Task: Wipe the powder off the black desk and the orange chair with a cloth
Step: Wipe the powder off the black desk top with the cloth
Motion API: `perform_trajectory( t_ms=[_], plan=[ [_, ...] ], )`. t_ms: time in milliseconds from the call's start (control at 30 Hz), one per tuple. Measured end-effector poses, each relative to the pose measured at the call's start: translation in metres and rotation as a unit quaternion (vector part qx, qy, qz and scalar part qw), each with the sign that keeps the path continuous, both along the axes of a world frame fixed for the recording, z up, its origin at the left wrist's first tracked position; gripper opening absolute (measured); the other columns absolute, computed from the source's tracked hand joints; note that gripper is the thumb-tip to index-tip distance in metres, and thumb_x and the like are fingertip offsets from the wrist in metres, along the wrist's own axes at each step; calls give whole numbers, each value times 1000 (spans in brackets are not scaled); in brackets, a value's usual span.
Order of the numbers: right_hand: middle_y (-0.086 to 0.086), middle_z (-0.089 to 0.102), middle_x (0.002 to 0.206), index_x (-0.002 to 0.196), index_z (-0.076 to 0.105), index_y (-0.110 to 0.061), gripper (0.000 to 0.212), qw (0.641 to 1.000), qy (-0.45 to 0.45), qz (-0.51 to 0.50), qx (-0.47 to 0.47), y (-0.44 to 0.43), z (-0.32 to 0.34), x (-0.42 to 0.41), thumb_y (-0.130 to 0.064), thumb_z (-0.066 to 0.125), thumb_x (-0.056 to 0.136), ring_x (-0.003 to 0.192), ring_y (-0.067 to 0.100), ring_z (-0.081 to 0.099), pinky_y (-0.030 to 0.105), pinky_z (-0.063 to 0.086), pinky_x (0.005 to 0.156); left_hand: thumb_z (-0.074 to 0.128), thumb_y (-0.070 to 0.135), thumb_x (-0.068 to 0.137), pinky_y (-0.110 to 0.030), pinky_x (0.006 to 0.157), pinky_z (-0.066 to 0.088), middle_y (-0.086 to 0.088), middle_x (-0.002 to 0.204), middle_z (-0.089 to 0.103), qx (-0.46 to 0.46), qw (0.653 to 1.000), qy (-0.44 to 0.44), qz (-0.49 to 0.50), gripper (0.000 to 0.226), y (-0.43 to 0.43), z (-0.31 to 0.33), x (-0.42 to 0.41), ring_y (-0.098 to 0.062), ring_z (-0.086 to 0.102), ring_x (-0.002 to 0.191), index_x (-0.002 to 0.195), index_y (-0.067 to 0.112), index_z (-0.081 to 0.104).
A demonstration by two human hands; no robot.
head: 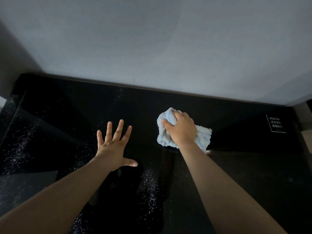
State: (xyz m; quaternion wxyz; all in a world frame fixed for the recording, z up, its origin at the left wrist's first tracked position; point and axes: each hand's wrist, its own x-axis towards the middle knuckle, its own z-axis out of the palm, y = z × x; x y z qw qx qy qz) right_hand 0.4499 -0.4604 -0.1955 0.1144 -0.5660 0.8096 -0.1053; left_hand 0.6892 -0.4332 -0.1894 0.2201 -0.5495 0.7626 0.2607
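Observation:
A glossy black desk (70, 115) fills the lower half of the head view. White powder (150, 188) is speckled across it, in a streak near the front centre, on the left side and in a thin line toward the back. My right hand (181, 130) grips a crumpled light-blue cloth (203, 135) and presses it on the desk right of centre. My left hand (114, 144) lies flat on the desk with fingers spread, left of the cloth. The orange chair is not in view.
A plain grey wall (152, 39) rises right behind the desk's back edge. A small black sign with white text (276, 124) stands at the far right of the desk. A seam in the surface runs along the left end.

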Motion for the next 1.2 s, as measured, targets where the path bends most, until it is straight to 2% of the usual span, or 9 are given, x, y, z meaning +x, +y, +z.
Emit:
perform_trajectory(
  t_ms=[200, 300, 400, 500, 667, 1033, 1200],
  plan=[
    [-1, 59, 120, 133, 54, -29, 56, 1000, -5, 0, 2, 28, 2, 4, -60, 56, 86, 108, 20, 56, 32, 46, 84, 55, 84, 62, -60, 112, -12, -3, 146, -47, -8, 1000, -4, -3, 131, 1, 2, -1, -38, -37, 136, 144, 29, -31],
    [-1, 60, 119, 132, 54, -29, 56, 1000, -5, -4, -3, 44, 2, 7, -60, 57, 86, 107, 19, 56, 31, 46, 84, 53, 82, 68, -59, 115, -7, -6, 151, -40, -29, 999, -4, -15, 125, 8, 5, -1, -38, -30, 140, 149, 24, -23],
    [-2, 60, 118, 131, 55, -28, 55, 1000, -7, -8, 0, 59, 3, 11, -59, 58, 86, 106, 19, 56, 29, 44, 82, 51, 79, 73, -57, 115, -9, -5, 153, -36, -46, 998, 15, -44, 119, 26, 9, 3, -35, -31, 140, 151, 21, -17],
    [-1, 60, 117, 131, 56, -27, 55, 1000, -5, -9, 2, 74, 2, 14, -59, 59, 85, 105, 19, 56, 30, 46, 81, 52, 78, 73, -55, 114, -13, -4, 151, -39, -38, 997, 35, -64, 118, 54, 13, 12, -32, -35, 138, 151, 21, -18],
    [-2, 59, 119, 131, 56, -28, 55, 1000, -1, -17, 14, 97, 3, 19, -59, 58, 85, 107, 18, 55, 31, 48, 83, 52, 79, 71, -56, 113, -13, -7, 149, -43, -21, 995, 12, -98, 123, 94, 17, 23, -34, -37, 136, 150, 18, -20],
    [-1, 61, 118, 130, 58, -26, 56, 1000, 4, -28, 2, 143, 2, 28, -58, 61, 84, 106, 19, 57, 33, 48, 82, 59, 78, 67, -60, 114, -12, -8, 147, -45, 0, 994, -4, -108, 133, 134, 13, 31, -39, -37, 135, 146, 16, -28],
    [-1, 62, 115, 129, 59, -25, 56, 999, 2, -32, -3, 164, -1, 31, -58, 62, 84, 104, 20, 58, 34, 49, 83, 64, 78, 62, -60, 114, -10, -7, 147, -45, 2, 995, 2, -96, 138, 139, 8, 30, -40, -36, 136, 147, 17, -26]
  ],
)
